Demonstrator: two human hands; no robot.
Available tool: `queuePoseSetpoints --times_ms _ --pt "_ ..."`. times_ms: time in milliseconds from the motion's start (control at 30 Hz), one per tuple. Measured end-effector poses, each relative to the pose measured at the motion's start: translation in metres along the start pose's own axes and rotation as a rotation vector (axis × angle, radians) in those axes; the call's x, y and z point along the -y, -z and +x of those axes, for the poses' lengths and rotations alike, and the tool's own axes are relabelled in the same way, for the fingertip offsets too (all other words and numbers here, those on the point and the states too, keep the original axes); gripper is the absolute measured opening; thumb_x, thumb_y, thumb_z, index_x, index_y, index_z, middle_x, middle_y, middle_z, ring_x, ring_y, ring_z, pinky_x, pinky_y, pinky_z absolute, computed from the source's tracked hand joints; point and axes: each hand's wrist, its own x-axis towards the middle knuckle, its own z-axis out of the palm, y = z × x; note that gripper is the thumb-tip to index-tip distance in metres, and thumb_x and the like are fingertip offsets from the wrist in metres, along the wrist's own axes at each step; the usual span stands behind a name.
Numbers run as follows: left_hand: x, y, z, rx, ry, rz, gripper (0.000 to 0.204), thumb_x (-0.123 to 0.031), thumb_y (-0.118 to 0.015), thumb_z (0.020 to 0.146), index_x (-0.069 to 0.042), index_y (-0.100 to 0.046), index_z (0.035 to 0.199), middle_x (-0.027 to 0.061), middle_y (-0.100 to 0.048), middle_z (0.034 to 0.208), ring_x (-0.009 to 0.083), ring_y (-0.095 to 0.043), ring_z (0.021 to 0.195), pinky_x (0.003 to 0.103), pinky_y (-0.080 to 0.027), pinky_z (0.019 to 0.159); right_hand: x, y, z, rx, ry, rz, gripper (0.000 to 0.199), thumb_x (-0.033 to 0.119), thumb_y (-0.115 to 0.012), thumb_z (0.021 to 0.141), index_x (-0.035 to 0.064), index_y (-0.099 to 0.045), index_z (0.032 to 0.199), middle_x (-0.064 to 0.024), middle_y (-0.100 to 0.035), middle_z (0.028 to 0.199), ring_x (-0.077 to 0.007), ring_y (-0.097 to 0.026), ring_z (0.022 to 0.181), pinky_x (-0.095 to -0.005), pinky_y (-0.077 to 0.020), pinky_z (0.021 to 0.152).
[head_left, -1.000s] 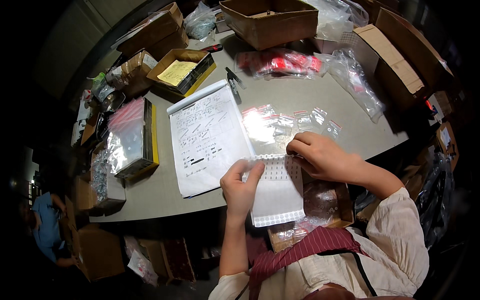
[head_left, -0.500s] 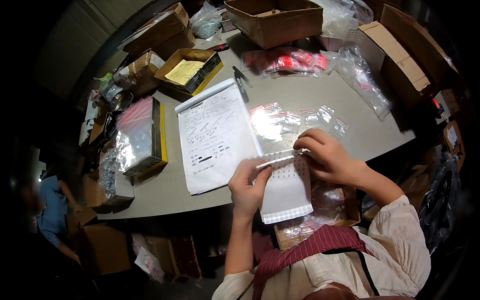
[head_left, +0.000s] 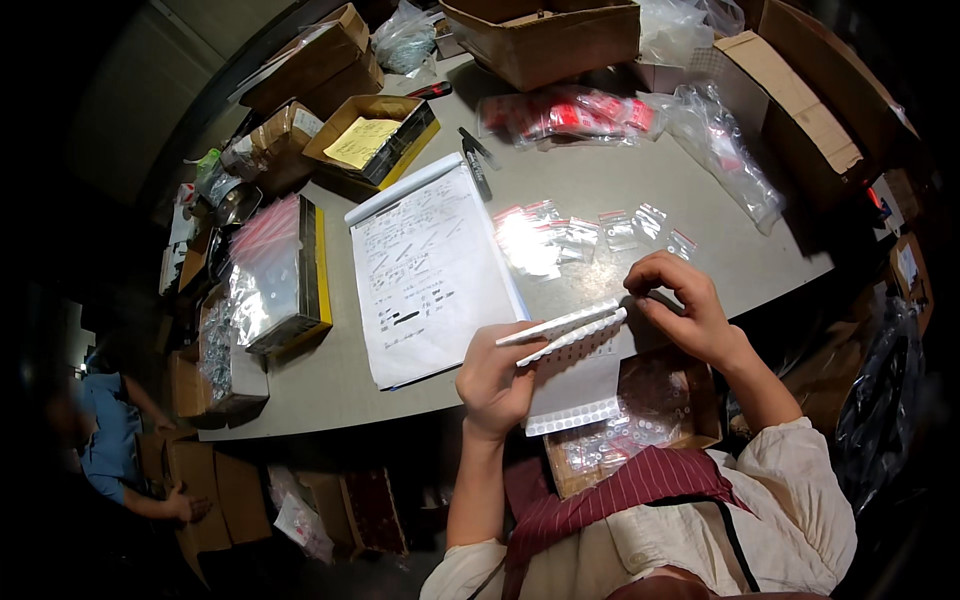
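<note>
My left hand [head_left: 490, 388] grips a folded white sheet of small round stickers [head_left: 574, 388] by its left side, with the thumb under the upper fold. The lower part of the sheet hangs down over the table's front edge and ends in a row of pale dots. At the sheet's upper right corner, my right hand [head_left: 690, 308] has its fingers curled and the fingertips pinched together; whatever is between them is too small to make out. Beyond the hands, several small zip bags [head_left: 575, 240] with little parts lie on the table, some washed out by glare.
Left of the hands lies a notepad [head_left: 425, 275] with handwriting, a black marker [head_left: 476, 170] beside it. An open carton of small bags [head_left: 665, 405] sits below the sheet. Boxes and red-printed bags [head_left: 570, 115] line the back. At far left, another person [head_left: 110, 430] handles a carton.
My right hand has shifted right, off the sheet's top towards its corner. The upper fold has spread into two separate edges. The other person's hand now reaches onto a carton.
</note>
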Motion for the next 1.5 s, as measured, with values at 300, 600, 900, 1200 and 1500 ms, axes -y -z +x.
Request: queuePoseSetpoints --times_ms 300,600,900,1200,1500 --pt "-0.001 -0.002 0.001 0.011 0.006 0.005 0.036 0.017 -0.064 0.064 0.002 -0.074 0.095 0.0185 -0.074 0.105 0.0301 -0.072 0.093 0.034 -0.058 0.079 -0.009 -0.002 -0.002 -0.038 0.029 0.023 0.024 -0.002 -0.064 0.084 -0.0028 -0.065 0.108 -0.0128 -0.066 0.107 -0.0223 -0.066 0.096 -0.0329 -0.0535 0.085" --pt "-0.002 0.0 0.002 0.019 0.304 -0.116 0.024 0.013 -0.072 0.077 0.004 -0.074 0.099 0.0126 -0.072 0.096 0.0187 -0.069 0.086 0.03 -0.055 0.074 0.005 -0.004 0.009 0.085 0.31 -0.291 0.045 -0.003 -0.068 0.07 0.0026 -0.066 0.114 -0.0179 -0.062 0.115 -0.0374 -0.064 0.106 -0.042 -0.0531 0.091" --pt "-0.002 0.003 0.01 0.038 0.649 -0.431 0.016 0.005 -0.073 0.089 0.005 -0.073 0.105 0.0051 -0.071 0.094 0.0106 -0.064 0.084 0.025 -0.051 0.075 0.007 0.011 0.023 0.251 0.581 -0.485 0.048 -0.004 -0.071 0.067 0.0087 -0.067 0.114 -0.0141 -0.062 0.118 -0.0327 -0.063 0.105 -0.0421 -0.0538 0.088" --pt "0.0 0.002 0.01 0.029 0.665 -0.505 0.015 0.003 -0.073 0.09 0.005 -0.072 0.106 0.0048 -0.071 0.095 0.0094 -0.063 0.085 0.025 -0.051 0.075 0.003 0.017 0.027 0.299 0.504 -0.35 0.047 0.0 -0.073 0.065 0.006 -0.066 0.111 -0.0136 -0.061 0.118 -0.0327 -0.061 0.11 -0.0416 -0.0514 0.094" --pt "-0.005 -0.002 0.012 0.026 0.676 -0.436 0.015 0.004 -0.072 0.089 0.006 -0.072 0.104 0.0049 -0.071 0.095 0.0089 -0.062 0.085 0.024 -0.05 0.075 0.011 0.027 0.03 0.093 0.185 -0.077 0.024 0.007 -0.071 0.08 0.0044 -0.066 0.104 -0.0118 -0.06 0.111 -0.0281 -0.062 0.103 -0.0372 -0.0498 0.091"
